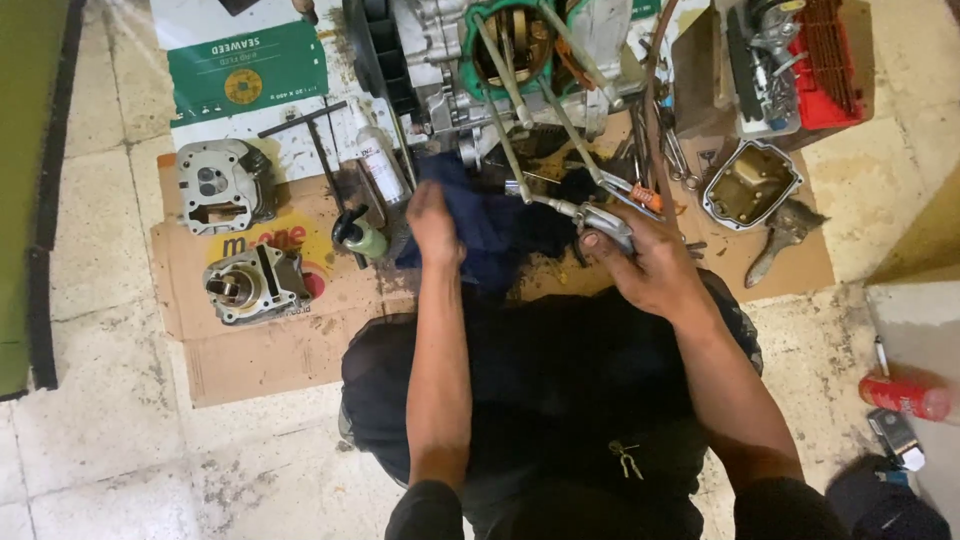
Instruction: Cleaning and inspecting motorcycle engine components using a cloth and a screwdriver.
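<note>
Left hand (432,224) grips one blue rag (490,225); right hand (645,262) holds one metal tool (603,222).

Bare forearms, black short sleeves, dark trousers, grease-smudged hands (436,222).

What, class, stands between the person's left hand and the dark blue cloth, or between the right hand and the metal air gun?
Nothing visible. The left hand rests directly on the dark blue cloth, and the right hand is wrapped around the metal air gun. The engine block lies beyond both hands, not between them and these things.
</note>
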